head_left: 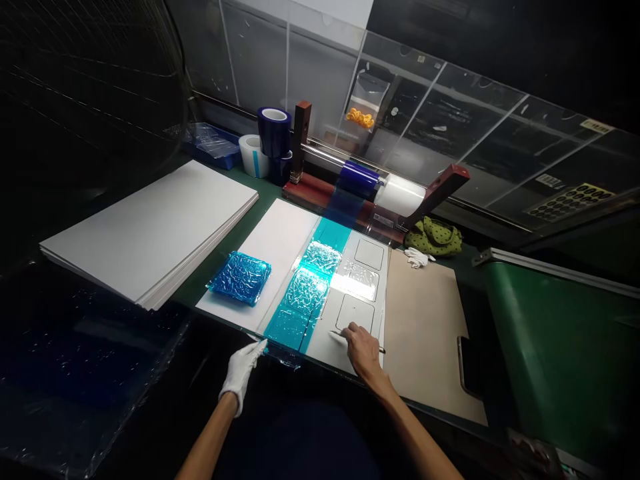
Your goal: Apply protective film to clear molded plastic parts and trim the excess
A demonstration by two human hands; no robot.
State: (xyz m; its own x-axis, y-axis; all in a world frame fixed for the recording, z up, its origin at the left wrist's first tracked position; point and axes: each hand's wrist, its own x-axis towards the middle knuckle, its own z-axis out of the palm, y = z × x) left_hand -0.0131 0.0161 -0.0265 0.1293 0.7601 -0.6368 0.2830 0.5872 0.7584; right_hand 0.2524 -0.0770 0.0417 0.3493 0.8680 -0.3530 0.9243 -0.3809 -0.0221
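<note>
My left hand (242, 370), in a white glove, is at the table's front edge with its fingers pressed together on the near end of the blue film strip (287, 330). My bare right hand (362, 350) is closed round a thin pointed tool (339, 334), over the white sheet (327, 347) right of the strip. Rounded squares are outlined on that sheet. The film runs up to a blue roll (359, 179) on a wooden stand (320, 193), beside a white roll (400, 194). Wrinkled clear pieces lie along the strip. A blue film-covered stack (241, 277) sits to the left.
A stack of white sheets (155, 230) is at the left. Brown board (425, 327), a phone (468, 365), a green cloth (434, 237) and a green conveyor belt (565, 347) are at the right. Spare tape rolls (274, 133) stand at the back, near a blue tray (215, 148).
</note>
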